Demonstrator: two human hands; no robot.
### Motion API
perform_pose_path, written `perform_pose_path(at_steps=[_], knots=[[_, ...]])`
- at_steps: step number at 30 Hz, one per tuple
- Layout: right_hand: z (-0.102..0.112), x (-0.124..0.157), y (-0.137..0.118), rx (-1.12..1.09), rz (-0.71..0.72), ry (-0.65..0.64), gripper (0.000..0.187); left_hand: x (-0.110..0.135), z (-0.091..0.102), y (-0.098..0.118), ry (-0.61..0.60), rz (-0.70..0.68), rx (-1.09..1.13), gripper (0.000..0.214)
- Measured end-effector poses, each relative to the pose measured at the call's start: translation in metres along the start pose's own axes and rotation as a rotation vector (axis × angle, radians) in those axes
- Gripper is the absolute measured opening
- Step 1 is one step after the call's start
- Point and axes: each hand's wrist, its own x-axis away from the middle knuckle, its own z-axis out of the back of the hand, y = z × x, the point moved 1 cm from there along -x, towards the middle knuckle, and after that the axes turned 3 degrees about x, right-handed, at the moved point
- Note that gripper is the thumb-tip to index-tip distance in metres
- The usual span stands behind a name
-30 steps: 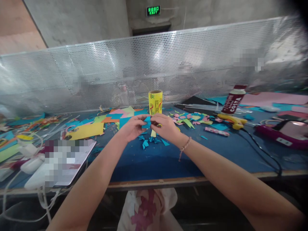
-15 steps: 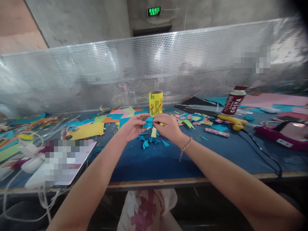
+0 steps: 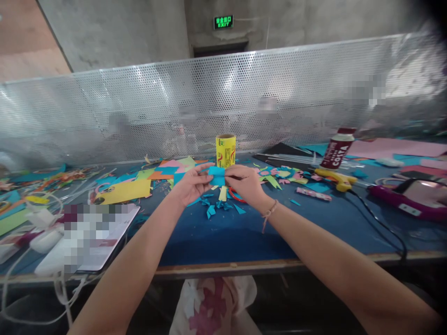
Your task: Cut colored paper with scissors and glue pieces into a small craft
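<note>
The paper (image 3: 217,176) was pinched in both grips, left hand (image 3: 191,185) and right hand (image 3: 244,182), above the counter (image 3: 216,232) before the roll (image 3: 225,150); since a second earlier it had been raised and opened flatter, so the fold was judged undone

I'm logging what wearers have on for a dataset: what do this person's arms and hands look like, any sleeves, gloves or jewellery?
The left hand and right hand are ungloved, and no sleeves show along the arms up to the picture's lower edge. The right wrist wears a thin cord bracelet with a loose end dangling from it. The left wrist is bare. No rings or watch can be made out.
</note>
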Motion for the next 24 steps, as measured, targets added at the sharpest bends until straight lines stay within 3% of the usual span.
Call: perform_pose_path(at_steps=[5,11,16,24], knots=[[-0.0019,-0.0002,-0.0028,-0.066,-0.043,-0.037,0.016,-0.0033,0.0027,-0.0011,0.121,-0.059,0.013,0.032],[-0.0007,0.0013,-0.0021,-0.090,-0.095,-0.032,0.015,-0.0049,0.0030,-0.0007,0.161,-0.123,-0.037,0.033],[-0.0025,0.0014,0.0003,-0.265,-0.298,-0.022,0.018,-0.0053,0.0013,-0.0012,0.201,-0.202,-0.080,0.036],[-0.0075,-0.0030,0.0009,-0.442,-0.501,-0.032,0.019,-0.0014,-0.0034,-0.0035,0.157,-0.114,-0.073,0.036]])
